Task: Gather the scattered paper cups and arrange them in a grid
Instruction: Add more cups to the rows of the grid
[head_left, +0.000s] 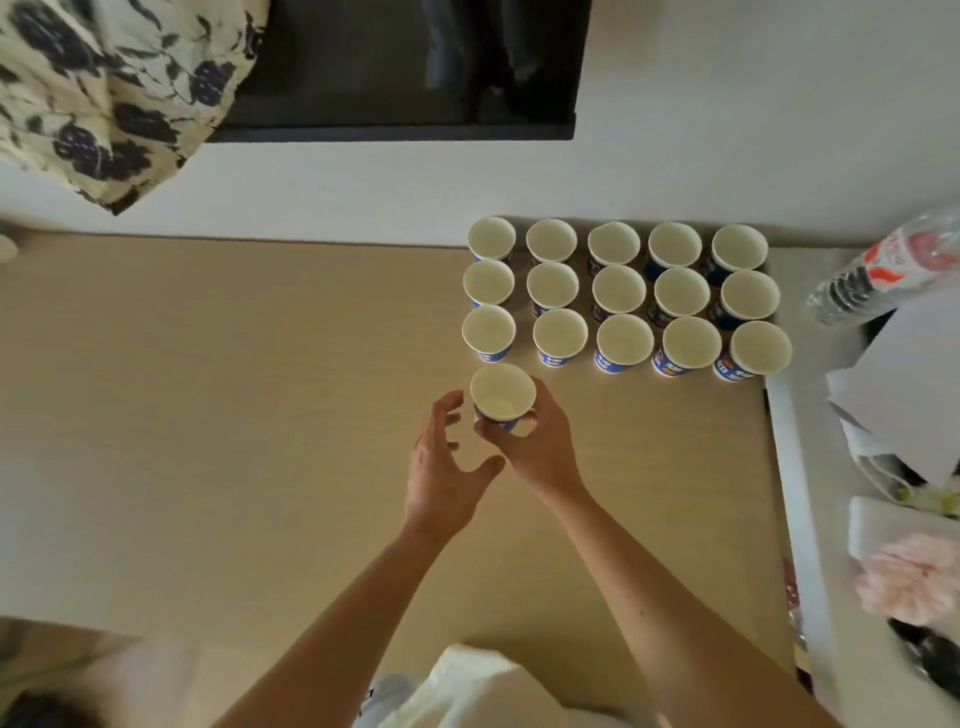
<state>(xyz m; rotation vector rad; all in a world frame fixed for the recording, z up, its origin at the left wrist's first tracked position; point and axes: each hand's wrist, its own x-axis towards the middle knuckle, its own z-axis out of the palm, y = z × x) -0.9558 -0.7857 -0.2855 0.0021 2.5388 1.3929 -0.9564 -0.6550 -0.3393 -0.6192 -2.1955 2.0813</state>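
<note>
Several blue-and-white paper cups (621, 291) stand upright in three neat rows at the far right of the tan table (234, 389). One more paper cup (502, 392) sits just below the left end of the nearest row, held upright. My right hand (537, 447) grips it from below and the right. My left hand (441, 467) is just to the cup's left, fingers spread and curved toward it, holding nothing.
A plastic bottle (893, 265) lies at the right beyond the table edge, with white paper (904, 384) and a pink object (914, 577) below it. Floral cloth (104, 88) hangs at top left beside a dark screen (405, 67).
</note>
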